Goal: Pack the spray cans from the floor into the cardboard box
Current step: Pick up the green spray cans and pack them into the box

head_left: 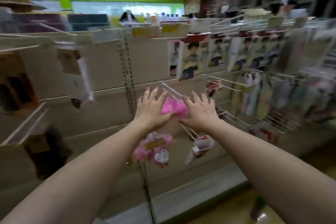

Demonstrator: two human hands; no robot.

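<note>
Though blurred, left hand and right hand flank a pink packet, fingers splayed.

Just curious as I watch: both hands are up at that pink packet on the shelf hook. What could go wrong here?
The pink packet seems to hang on a thin wire hook; pressed between the left hand and right hand, it might slip off and fall. A blurred can-like object stands on the floor; a step could knock it over.
</note>
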